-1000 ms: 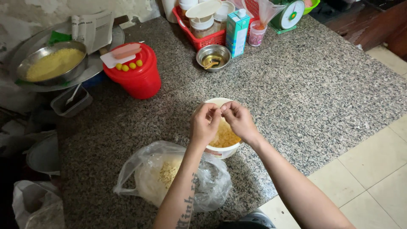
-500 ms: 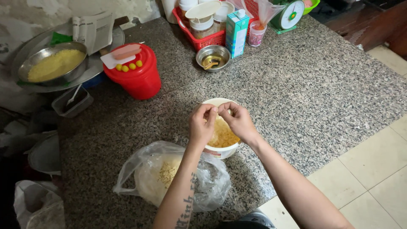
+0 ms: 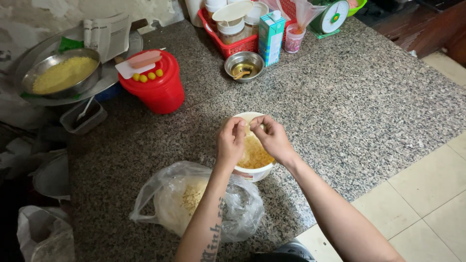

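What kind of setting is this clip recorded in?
Most likely a home or small-shop kitchen used for food preparation. A speckled granite counter holds a metal bowl of yellow mash, a green kitchen scale and a red basket of containers.

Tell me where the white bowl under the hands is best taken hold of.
Probably the white bowl's near outer wall and rim, taken from the person's side. It stands upright on the granite counter, filled with yellow bits; both hands, left hand and right hand, cover its top.
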